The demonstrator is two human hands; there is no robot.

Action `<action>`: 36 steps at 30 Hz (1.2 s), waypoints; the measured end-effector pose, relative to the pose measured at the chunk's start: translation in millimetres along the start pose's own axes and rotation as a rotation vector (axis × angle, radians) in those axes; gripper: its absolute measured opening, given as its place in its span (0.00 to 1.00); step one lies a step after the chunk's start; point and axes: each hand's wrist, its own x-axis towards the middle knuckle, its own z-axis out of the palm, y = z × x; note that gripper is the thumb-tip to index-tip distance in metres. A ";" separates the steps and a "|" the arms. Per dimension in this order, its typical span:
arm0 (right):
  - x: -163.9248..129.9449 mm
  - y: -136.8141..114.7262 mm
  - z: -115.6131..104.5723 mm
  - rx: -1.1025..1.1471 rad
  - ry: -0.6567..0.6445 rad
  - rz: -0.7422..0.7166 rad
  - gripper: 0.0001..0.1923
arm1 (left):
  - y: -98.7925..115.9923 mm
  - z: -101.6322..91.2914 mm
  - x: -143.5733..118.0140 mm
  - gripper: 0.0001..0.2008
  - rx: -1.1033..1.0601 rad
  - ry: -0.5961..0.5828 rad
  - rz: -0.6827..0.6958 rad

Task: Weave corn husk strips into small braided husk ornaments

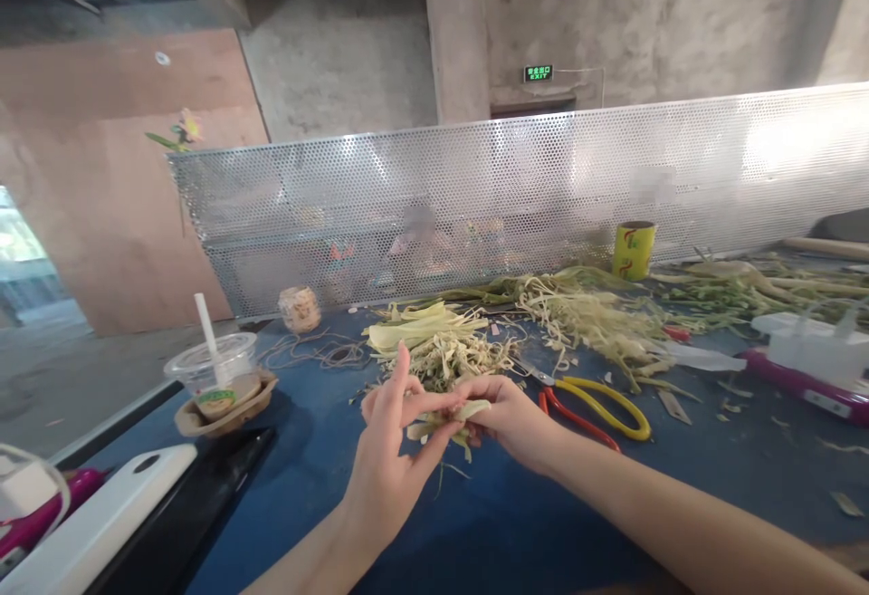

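A: It's a bare concrete room with a perforated metal screen (516, 187) standing along the far edge of a blue table (516, 523). What are the hands doing?

B: They meet just above the tabletop. The left hand (390, 450) and the right hand (506, 418) pinch a small bundle of pale husk strips (452, 418) between them. The left thumb and lower fingers close on its near end, with the forefinger sticking straight up. The right fingers curl around the other end. Both are grasping; neither is slack.

A: So the bundle sits between the two hands?

B: Yes, held up off the cloth, touching both sets of fingers. A few thin ends hang below it.

A: What lies around them?

B: Just beyond the fingertips is a heap of shredded strips (448, 350). To the right of the right hand lie scissors (597, 405) with yellow and red handles, apart from the wrist. Further right, more loose stalks (597, 314) spread out, with a yellow can (634, 251) behind them. Left of the left hand, well apart, stands a plastic cup (214, 364) with a straw.

A: How far along does it look?

B: I'd judge midway. Plenty has been torn into strips already, going by the heap. Only one small bundle is in hand, though, and I see no finished pieces set aside, so much appears left.
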 end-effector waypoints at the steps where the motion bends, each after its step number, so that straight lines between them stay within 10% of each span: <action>1: 0.1 0.3 -0.3 0.003 -0.005 0.003 0.12 | 0.1 -0.2 0.5 0.43 0.005 0.003 0.002; 23: 0.0 2.1 0.3 0.005 -0.023 0.091 0.16 | 7.2 -3.0 1.3 0.44 0.135 0.043 0.142; 36: -4.7 -1.6 -2.0 0.107 -0.117 0.014 0.11 | 12.7 -9.8 4.4 0.44 -0.294 0.028 -0.453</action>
